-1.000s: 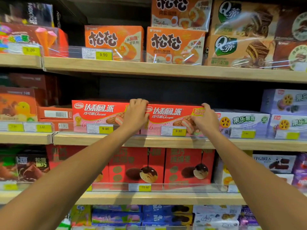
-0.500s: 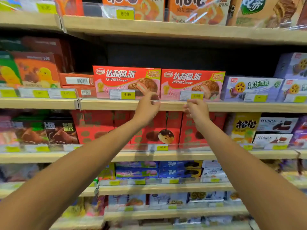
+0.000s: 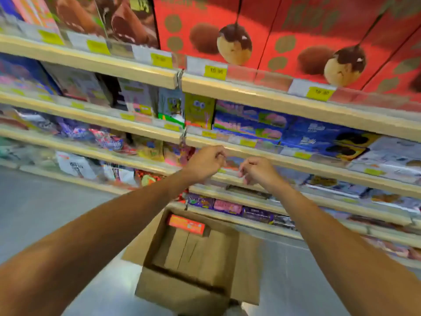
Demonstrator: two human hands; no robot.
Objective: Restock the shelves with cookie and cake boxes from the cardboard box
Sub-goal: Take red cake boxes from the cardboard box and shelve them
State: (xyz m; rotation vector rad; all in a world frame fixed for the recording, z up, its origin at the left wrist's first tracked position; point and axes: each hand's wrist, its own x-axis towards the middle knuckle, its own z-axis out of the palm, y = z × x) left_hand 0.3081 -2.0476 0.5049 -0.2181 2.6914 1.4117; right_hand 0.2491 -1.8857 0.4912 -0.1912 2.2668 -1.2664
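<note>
The person's 2 bare arms reach in from the bottom corners toward the shelves [image 3: 284, 103]. The left hand [image 3: 206, 164] and right hand [image 3: 258, 171] hang side by side, near each other but apart, in front of a lower shelf edge. Both have their fingers loosely curled downward and hold nothing. As far as the blur allows, neither touches a shelf or a product.

Below the hands, the cardboard box [image 3: 180, 293] sits on the grey floor [image 3: 45, 213], just in front of the bottom shelf. Its flaps are folded outward and its top gapes. Inside, 1 orange box [image 3: 185, 223] stands against the far wall, and the rest of the inside shows bare cardboard.

On the top shelf in view stand big red boxes [image 3: 205, 17] printed with chocolate-dipped balls, with brown packs [image 3: 127, 21] to their left. Yellow price tags [image 3: 215, 71] line the shelf edges behind clear strips. The next shelf down carries a yellow box [image 3: 199, 110] with a cartoon face, blue boxes [image 3: 250, 124] stacked to its right and pale boxes [image 3: 391, 156] further right. The lower left shelves hold bagged snacks [image 3: 107, 139], too blurred to read. On the low shelf just behind the cardboard box lie purple packs [image 3: 225, 206].
</note>
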